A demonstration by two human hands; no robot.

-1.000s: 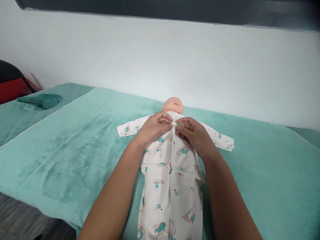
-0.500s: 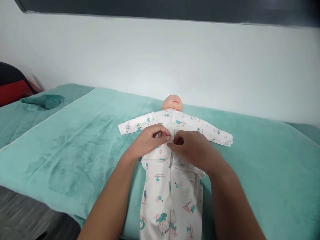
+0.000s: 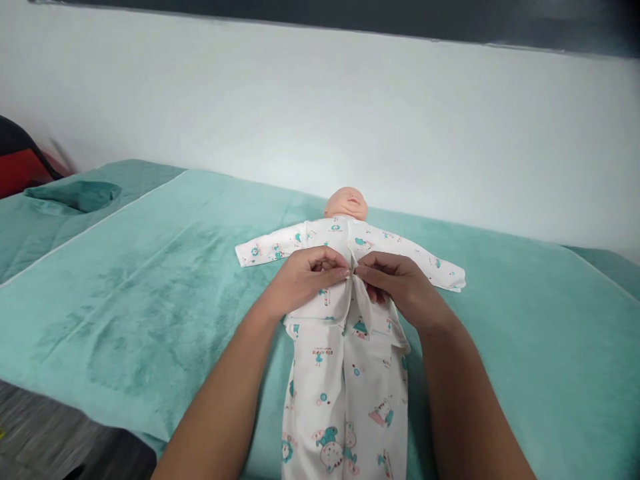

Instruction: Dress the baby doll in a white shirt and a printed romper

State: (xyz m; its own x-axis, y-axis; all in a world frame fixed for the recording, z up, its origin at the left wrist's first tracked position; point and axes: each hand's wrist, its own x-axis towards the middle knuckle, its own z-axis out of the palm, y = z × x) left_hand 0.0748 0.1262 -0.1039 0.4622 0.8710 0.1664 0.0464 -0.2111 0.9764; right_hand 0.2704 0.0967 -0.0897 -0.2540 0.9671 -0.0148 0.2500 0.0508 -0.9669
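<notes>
Here, at the far left, a red-and-black object point(image 3: 23, 163), too cropped to identify, stands against the white wall point(image 3: 280, 107). Just right of it, a rumpled dark-teal cloth point(image 3: 80, 195) lies on the quilted part of the bedding, and wood-look flooring point(image 3: 43, 427) shows at the near left. A teal plush sheet point(image 3: 165, 320) spreads across the middle and right. On it lies a baby doll point(image 3: 346, 203) on its back, its head at the far side near the wall, dressed in a white baby jacket point(image 3: 320, 233) with animal prints; one sleeve stretches left, the other right. The left hand point(image 3: 310, 277) has its thumb and forefinger pinched on the left front edge of the jacket, at mid-chest. Matching printed trousers point(image 3: 345, 407) run toward the near edge, their waist under the jacket hem. Meeting the left fingertips, the right hand point(image 3: 397, 280) pinches the right front edge between thumb and forefinger, lifting its lower part into a fold; whether a fastener sits between the fingertips, I cannot tell.
</notes>
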